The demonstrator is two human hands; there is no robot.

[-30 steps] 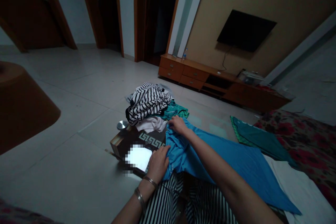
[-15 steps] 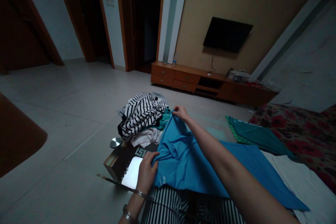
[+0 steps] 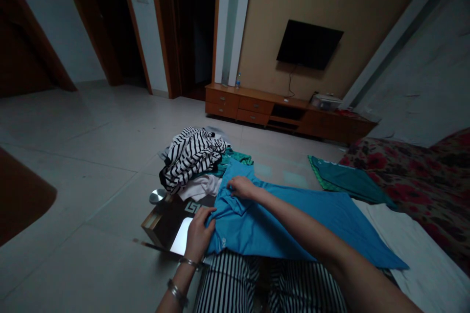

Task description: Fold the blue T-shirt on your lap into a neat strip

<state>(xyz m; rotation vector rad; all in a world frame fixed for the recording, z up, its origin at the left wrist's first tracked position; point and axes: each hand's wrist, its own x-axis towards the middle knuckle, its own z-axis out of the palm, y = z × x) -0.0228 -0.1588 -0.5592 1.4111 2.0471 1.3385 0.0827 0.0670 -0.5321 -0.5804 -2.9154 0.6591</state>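
Note:
A blue T-shirt (image 3: 286, 210) with small white lettering lies spread in front of me, its near edge along my striped trousers. At the shirt's left edge, my left hand (image 3: 200, 232) pinches the cloth between thumb and fingers. My right hand (image 3: 242, 188) is on the bunched upper left part of the shirt, its fingers curled into the fabric. Under the shirt's left end is a dark table (image 3: 165, 222) with a patterned top. A bright white rectangle (image 3: 181, 235) shows beside my left hand.
A heap with a striped garment (image 3: 193, 154), a white cloth (image 3: 200, 187) and a green garment (image 3: 238, 157) sits beyond the shirt. A round metal object (image 3: 157, 196) is at the table corner. To the right lie a folded teal garment (image 3: 345, 178), white fabric (image 3: 422, 239) and a floral-covered sofa (image 3: 392, 161).
My right hand has come down and nearer from the shirt's raised far corner. That far part now lies flat toward the heap. My left hand stays at the left edge; the view has shifted slightly.

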